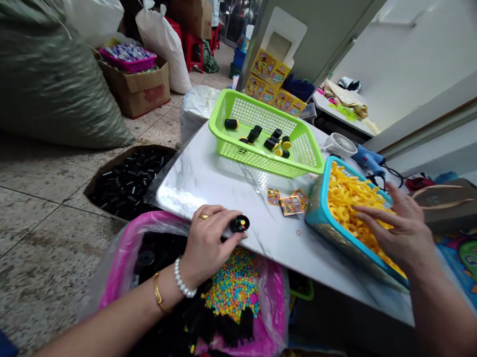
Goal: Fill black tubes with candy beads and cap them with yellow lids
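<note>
Right now the hands are well apart, each with its own business. Over the front edge of the white, glossy, marble-veined desk (182, 186), the left hand (211, 241) has thumb and fingers closed round a short black cup (239, 223), smooth and cylindrical, its round mouth tipped toward us and showing small coloured balls inside. Across to the right, the right hand (406, 230) is spread loosely, fingertips over a heap of yellow pieces (350, 189), curvy, shiny, plastic-looking; whether they touch, I cannot tell. That tangle fills a blue-rimmed basket (319, 204) on the desk, and just beside it lie flat, printed orange packets (292, 205) with square corners. Further back, what a bright one: a lime-green basket (259, 162), its walls punched into a fine lattice, with black cylinders (254, 134) scattered inside, several tipped in yellow. Below the left hand sits a pink tub (129, 242), draped in crinkled clear film (274, 297), where pastel beads (235, 282), tiny and round, lie among dark pieces. On the speckled floor to the left, a carton brims with glossy black tubes (130, 181), and beyond it bulges a creased green woven sack (44, 78).
</note>
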Available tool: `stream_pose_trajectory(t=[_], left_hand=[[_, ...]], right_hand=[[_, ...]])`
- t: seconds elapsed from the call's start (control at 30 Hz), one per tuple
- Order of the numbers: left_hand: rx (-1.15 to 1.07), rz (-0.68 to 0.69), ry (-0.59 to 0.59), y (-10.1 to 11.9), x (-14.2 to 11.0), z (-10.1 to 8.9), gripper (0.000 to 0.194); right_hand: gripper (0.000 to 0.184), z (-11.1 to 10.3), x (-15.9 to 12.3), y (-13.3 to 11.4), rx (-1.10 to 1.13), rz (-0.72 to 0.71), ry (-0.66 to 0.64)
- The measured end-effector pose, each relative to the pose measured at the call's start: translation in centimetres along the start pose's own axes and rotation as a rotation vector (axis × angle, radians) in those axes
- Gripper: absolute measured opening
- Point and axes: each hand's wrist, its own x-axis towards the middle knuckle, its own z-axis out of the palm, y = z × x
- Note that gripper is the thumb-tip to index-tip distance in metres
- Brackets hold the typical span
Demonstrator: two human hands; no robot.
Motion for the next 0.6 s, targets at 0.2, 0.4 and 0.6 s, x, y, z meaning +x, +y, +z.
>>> stream_pose_trajectory(t=[0.2,0.4,0.6], left_hand=[[0.026,0.032,0.011,-0.3,0.0,0.0,0.03],[0.011,0.021,0.003,0.1,0.0,-0.2,0.031],[0.002,-0.04,-0.006,0.4,-0.2,-0.2,0.031]], right_hand=[[0.039,-2.9,0.9,-1.3,0.351,0.623,0.143],[0.05,-3.7,1.8,-11.3,1.037,0.682,-0.218],[0.04,1.8,1.9,-20.8,1.532,0.513,-0.696]])
